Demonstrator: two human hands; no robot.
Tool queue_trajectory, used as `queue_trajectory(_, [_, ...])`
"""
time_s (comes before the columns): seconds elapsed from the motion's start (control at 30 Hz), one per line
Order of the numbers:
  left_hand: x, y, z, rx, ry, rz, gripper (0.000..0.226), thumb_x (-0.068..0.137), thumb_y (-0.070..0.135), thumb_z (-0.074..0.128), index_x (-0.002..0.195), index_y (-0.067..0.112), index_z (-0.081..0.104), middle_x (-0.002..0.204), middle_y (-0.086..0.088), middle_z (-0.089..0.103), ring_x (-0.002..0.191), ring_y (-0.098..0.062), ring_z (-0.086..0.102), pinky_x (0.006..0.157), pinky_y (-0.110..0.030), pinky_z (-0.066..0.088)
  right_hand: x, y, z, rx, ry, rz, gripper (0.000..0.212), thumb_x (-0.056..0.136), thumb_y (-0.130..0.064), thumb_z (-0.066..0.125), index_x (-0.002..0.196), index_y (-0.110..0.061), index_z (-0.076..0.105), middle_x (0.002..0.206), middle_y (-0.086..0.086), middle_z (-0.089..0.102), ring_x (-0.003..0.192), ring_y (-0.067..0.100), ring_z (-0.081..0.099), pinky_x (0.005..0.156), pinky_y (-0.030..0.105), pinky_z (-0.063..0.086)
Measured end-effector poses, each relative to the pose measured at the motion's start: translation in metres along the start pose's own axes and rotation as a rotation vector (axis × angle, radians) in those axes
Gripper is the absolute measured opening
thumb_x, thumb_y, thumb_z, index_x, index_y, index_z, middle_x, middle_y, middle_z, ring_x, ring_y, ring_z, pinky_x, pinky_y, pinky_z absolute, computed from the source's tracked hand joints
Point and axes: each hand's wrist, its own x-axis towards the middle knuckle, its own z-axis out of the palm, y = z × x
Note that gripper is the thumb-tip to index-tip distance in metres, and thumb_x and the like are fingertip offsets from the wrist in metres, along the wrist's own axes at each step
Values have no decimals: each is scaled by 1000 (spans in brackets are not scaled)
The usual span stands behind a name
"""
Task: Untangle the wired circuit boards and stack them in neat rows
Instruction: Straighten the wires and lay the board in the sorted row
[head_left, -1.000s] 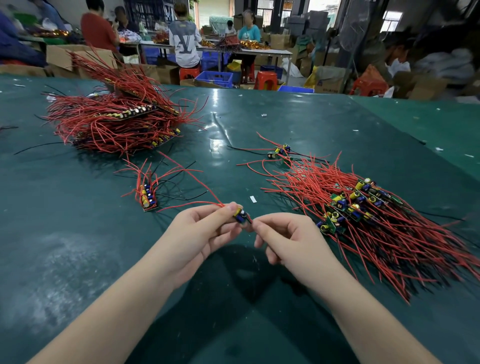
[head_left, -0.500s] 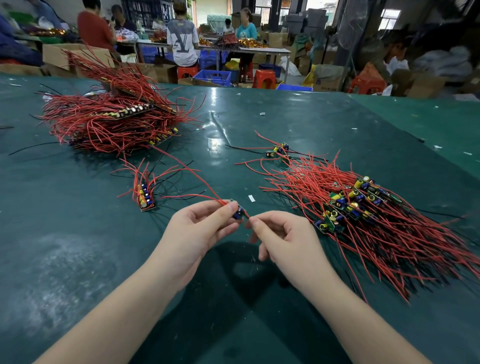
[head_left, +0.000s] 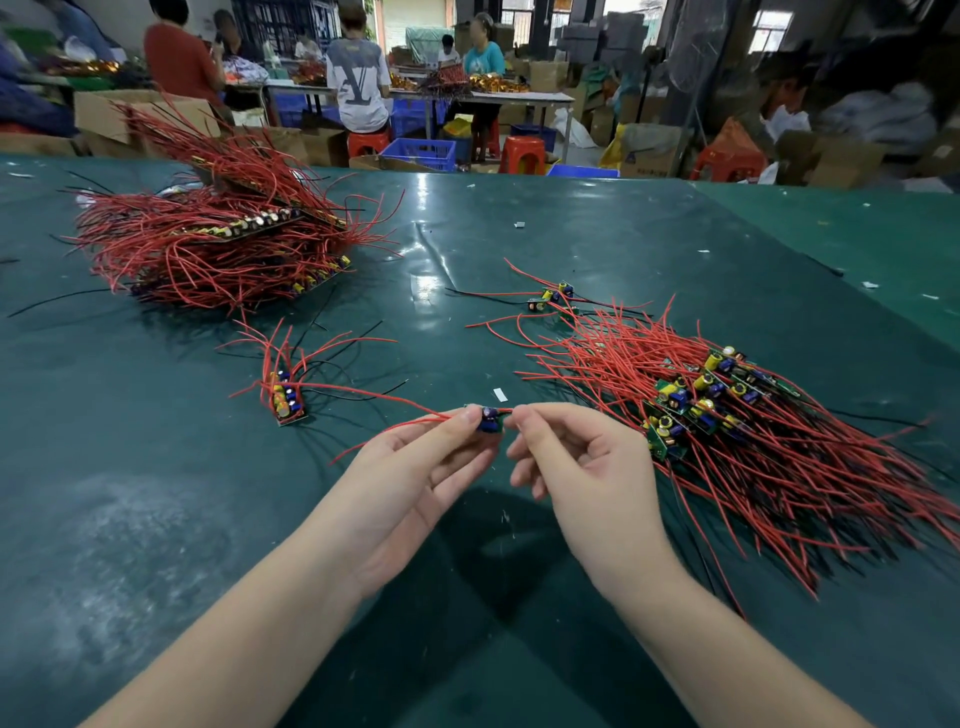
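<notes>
Between both hands I hold one small circuit board (head_left: 489, 420) with blue parts and red wires trailing left. My left hand (head_left: 415, 478) pinches its left side with thumb and forefinger. My right hand (head_left: 576, 467) pinches a red wire at the board's right end. To the right lies a tangled heap of wired boards (head_left: 727, 415), its red wires fanning right and toward me. A short row of stacked boards (head_left: 287, 402) stands left of my hands. At the far left sits a big stacked pile of wired boards (head_left: 218, 244).
The green table cover (head_left: 156, 519) stretches all around. Two loose boards (head_left: 550, 299) lie behind the heap. A white scrap (head_left: 500, 395) lies just beyond my hands. People work at tables (head_left: 467, 96) behind, among cardboard boxes, blue crates (head_left: 421, 153) and red stools.
The held board has turned slightly between my fingers, and its red wires now hang lower to the left. The view shifted a little; the piles have not moved.
</notes>
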Motion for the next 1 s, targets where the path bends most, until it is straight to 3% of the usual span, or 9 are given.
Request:
queue_trajectory(0.4, [0,6,-3,-61,36,-37,11,70,15,72,68,5,76,81,-12,73,79,-20,73,64,-21,57,10,-4,-13,-161,-134,135,21,91,-15,64,72,-18,73,51,-6,59,43,5,47,47,13,38])
queue_trajectory(0.73, [4,6,-7,76,15,42,13,66,19,72,74,10,78,86,-9,74,79,-15,71,68,-21,57,15,-6,-22,-219,-205,223,18,92,-17,63,80,-13,76,53,-6,58,44,8,43,46,13,35])
queue_trajectory(0.9, [2,7,-8,148,24,81,24,70,19,70,89,4,70,91,-11,73,89,-19,70,72,-24,57,14,-10,-20,-149,-205,245,13,92,-10,61,84,-11,71,63,-2,68,48,10,54,47,18,43])
queue_trajectory(1.0, [0,5,-6,199,23,79,28,68,20,72,90,3,70,88,-12,72,83,-17,70,70,-23,57,14,-9,-19,-149,-202,248,13,90,-8,64,79,-13,69,64,1,69,47,12,56,46,19,44])
